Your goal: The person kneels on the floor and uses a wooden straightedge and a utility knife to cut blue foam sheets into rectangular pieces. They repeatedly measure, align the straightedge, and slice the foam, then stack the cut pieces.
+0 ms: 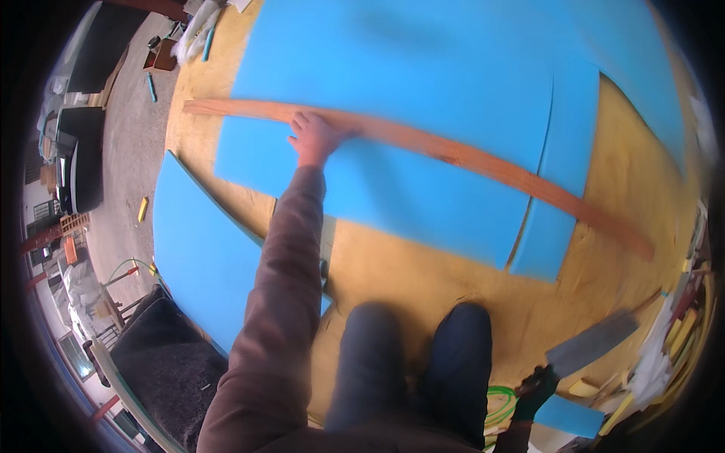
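In the head view, the only one there is, the left hand (313,138) is lying over a long wooden batten (453,152), fingers spread rather than clenched, apparently pressing it down more than gripping it. The batten is crossing the big blue sheet (453,68) at a slant, its ends reaching past the blue on both sides, over the yellowish board (423,260) underneath.

Down by the right knee, the right hand (536,392), looking dark as if gloved, is closing around the near end of a broad grey blade (593,345). The blade is staying well clear of the sheet, near a small blue offcut (568,415).

As for progress, I'd judge one division is already made: a narrow blue strip (570,113) is lying along the right side of the sheet, parted from it by a thin dark gap, with the batten bridging both. Another blue piece (204,241) is lying apart on the left. Along the batten I'm seeing no cut, though the wood is hiding whatever runs beneath it. So the batten is seemingly in place and held, while any work with the blade along its edge is, to my eye, remaining undone.
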`<state>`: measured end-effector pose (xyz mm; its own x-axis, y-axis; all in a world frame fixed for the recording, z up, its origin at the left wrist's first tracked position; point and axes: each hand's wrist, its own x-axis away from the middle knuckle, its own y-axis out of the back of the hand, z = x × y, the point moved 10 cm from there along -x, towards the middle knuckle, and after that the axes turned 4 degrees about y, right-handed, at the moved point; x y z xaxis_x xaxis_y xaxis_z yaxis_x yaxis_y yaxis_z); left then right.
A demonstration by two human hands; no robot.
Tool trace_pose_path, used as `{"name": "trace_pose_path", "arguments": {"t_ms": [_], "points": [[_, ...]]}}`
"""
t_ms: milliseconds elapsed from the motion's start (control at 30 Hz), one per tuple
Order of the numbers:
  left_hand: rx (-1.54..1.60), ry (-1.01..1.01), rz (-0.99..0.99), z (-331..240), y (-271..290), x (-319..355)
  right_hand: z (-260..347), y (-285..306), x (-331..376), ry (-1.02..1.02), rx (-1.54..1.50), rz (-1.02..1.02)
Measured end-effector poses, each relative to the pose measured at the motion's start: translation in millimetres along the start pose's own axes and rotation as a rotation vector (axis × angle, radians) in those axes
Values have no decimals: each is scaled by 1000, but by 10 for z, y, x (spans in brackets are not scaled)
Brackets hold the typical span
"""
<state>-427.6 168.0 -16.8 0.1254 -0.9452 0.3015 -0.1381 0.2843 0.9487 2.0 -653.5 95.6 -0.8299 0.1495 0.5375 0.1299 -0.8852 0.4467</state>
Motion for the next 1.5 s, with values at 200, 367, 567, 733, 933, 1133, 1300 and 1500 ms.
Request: {"name": "trace_pose_path", "arguments": {"t_ms": [200, 367, 567, 733, 933, 1133, 1300, 1500], "points": [[-58, 13, -50, -6, -58, 6, 1837, -3856, 419, 469, 15, 714], [21, 47, -73, -3, -28, 33, 2215, -6708, 2037, 718, 340, 1192], [107, 56, -137, 4, 40, 102, 1755, -8329, 3648, 1437, 738, 1564], [120, 88, -201, 53, -10, 91, 1411, -8944, 4163, 1511, 824, 1497], [55, 151, -153, 81, -100, 64, 1212, -9194, 4353, 1404, 939, 1524], [156, 148, -79, 109, -46, 77, 1247, -9174, 4609, 1594, 806, 1611], [234, 150, -61, 128, -38, 79, 1100, -9507, 4566, 1328, 1119, 1510], [65, 139, -209, 87, -119, 88, 942, -9816, 5116, 1159, 995, 1621]]}}
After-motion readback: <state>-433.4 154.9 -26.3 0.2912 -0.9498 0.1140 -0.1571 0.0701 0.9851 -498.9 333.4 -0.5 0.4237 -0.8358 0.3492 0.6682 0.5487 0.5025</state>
